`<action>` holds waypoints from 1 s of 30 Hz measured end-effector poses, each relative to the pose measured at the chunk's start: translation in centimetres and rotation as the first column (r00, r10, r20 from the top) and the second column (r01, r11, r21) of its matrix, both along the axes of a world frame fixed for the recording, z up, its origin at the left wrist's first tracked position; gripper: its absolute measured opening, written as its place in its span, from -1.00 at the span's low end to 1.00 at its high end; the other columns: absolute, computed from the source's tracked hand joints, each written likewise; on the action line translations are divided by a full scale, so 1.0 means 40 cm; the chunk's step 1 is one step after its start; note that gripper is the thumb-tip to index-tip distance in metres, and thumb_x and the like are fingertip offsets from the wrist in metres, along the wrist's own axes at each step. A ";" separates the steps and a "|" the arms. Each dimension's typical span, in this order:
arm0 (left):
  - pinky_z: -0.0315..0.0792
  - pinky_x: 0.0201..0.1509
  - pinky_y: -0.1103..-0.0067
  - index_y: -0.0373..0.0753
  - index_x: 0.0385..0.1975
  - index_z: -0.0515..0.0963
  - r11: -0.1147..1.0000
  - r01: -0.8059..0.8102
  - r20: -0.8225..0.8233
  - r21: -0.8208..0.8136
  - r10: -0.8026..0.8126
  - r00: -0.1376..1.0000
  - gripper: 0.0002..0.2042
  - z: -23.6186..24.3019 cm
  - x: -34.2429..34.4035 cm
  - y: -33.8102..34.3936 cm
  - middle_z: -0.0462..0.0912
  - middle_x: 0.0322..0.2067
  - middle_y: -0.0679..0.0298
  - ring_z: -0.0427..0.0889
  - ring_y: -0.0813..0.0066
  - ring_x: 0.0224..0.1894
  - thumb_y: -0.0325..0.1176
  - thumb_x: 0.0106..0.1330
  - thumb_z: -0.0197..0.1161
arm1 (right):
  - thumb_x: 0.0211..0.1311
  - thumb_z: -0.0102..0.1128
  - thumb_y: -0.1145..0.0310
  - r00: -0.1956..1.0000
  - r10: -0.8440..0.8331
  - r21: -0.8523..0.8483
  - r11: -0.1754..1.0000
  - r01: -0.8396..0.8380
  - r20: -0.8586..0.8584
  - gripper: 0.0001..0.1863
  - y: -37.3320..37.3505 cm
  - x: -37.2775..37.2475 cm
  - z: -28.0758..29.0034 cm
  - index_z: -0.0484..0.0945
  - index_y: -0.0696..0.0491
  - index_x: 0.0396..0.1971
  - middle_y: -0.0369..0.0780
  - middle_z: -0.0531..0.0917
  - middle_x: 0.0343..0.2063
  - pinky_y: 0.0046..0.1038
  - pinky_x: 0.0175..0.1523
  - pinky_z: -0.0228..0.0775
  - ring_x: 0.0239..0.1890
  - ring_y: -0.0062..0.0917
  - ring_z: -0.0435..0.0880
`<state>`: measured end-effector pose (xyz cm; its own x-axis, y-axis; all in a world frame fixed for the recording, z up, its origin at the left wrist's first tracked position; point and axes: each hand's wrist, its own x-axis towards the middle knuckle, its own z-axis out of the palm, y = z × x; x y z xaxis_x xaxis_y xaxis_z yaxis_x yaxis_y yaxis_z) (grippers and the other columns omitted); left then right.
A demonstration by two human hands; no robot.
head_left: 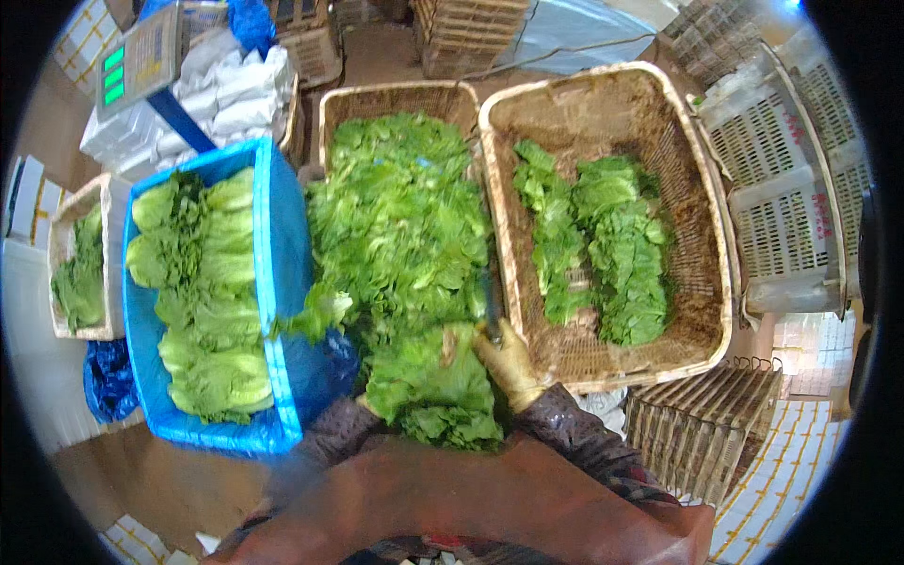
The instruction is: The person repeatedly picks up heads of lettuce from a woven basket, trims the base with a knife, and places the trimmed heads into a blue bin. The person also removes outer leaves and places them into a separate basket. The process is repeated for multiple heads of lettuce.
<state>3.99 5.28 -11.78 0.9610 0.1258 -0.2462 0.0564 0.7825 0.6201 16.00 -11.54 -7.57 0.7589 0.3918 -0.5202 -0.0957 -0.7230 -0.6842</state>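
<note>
My gloved right hand (507, 363) is closed around a dark-handled knife (492, 306), its blade angled up along the right side of a heap of leafy lettuce (395, 226) in the middle basket (395, 89). My left hand (369, 405) is mostly hidden beneath a loose lettuce head (424, 377) in front of me, so its fingers cannot be seen. To the left, a blue-lined crate (266, 301) holds rows of pale green lettuce. The dirty cream basket (706, 245) on the right contains two clumps of darker leaves (621, 273).
A small white crate (111, 235) with greens stands far left. Behind are a scale (138, 66), white bags (245, 104) and stacked baskets (461, 33). Plastic crates (772, 188) line the right, with a slatted rack (697, 424) below. A brown apron (443, 499) covers my front.
</note>
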 end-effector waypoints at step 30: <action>0.38 0.38 0.44 -0.26 0.50 0.15 0.954 -0.003 -0.268 -0.298 -0.081 0.960 -0.42 -0.081 -0.085 -0.107 0.49 0.27 0.08 0.52 0.38 0.25 -0.29 0.55 0.13 | 0.36 0.35 0.11 0.785 0.601 -0.041 0.797 -0.602 0.152 -0.49 -0.090 0.371 0.246 0.53 0.12 0.16 -0.11 0.66 0.04 -0.29 0.00 0.55 -0.02 -0.30 0.69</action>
<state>0.58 1.00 -15.02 0.8535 -0.0282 -0.5203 0.2253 0.9204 0.3196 30.86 -15.13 2.27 0.4354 0.7990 -0.4147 0.4598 -0.5934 -0.6607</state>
